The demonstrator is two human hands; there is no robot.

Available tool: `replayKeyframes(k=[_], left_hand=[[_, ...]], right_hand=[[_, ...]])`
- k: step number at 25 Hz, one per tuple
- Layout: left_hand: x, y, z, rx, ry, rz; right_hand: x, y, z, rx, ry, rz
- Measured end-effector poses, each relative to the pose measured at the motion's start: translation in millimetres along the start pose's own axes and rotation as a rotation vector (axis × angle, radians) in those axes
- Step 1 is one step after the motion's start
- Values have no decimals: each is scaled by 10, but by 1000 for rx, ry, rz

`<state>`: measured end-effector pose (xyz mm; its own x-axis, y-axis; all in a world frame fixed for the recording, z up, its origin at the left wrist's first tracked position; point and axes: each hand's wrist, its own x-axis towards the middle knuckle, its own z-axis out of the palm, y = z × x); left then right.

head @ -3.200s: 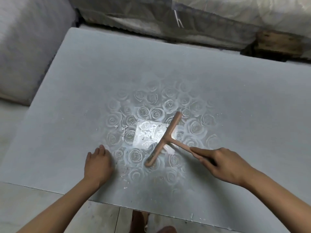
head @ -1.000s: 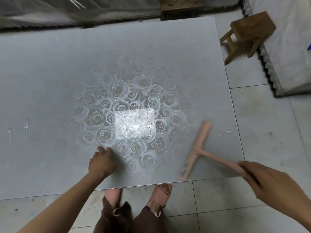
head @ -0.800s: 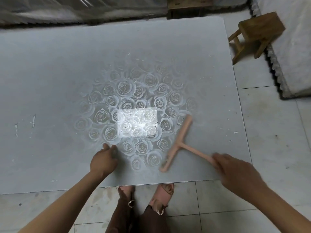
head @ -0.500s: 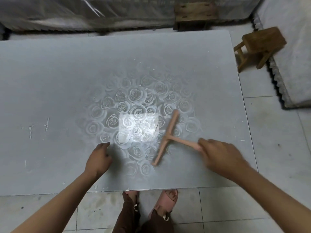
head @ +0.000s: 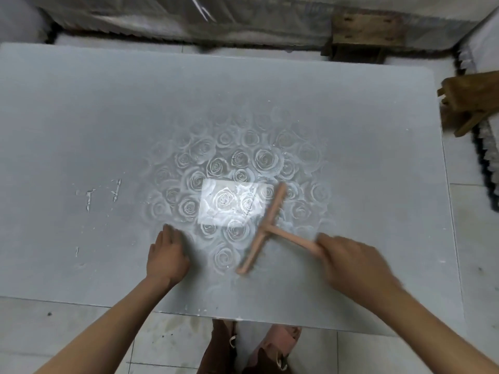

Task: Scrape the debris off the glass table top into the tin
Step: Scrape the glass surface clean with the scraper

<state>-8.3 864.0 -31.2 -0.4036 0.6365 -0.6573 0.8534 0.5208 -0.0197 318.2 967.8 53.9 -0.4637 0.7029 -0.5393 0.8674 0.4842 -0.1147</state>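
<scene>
At the left of the glass counter [head: 54, 117], thin white debris streaks [head: 89, 198] lie well apart from your left hand [head: 166, 256]. That hand rests palm down on the glass near the front edge, fingers relaxed, holding nothing. Just right of it, the pink T-shaped scraper [head: 263, 228] slants across the rose pattern, between your two hands. Your right hand [head: 351, 263], blurred, grips its handle end. A wooden stool [head: 469, 103] sits beyond the counter's right edge.
</scene>
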Motion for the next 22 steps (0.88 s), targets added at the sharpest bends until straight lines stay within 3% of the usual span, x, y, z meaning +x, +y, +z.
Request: replayKeyframes(k=[4,10,12,16,22], left_hand=[[90,-271,-26,32,-17,15],[266,-489,-149,-194,-24,-26],[294,-540,-191,-215,-40,-31],[298,-609,-184,-164,-43,6],[200,-774,-152,-678,129,7]], right_hand=[[-304,248,-68,-38,-62,144],[670,-812,-159,-10,-26,-71],[569,-654,-262,-46,-20,-62],[179,-279,-290,-66,-81,127],[924,-1525,-284,16,-15,-86]])
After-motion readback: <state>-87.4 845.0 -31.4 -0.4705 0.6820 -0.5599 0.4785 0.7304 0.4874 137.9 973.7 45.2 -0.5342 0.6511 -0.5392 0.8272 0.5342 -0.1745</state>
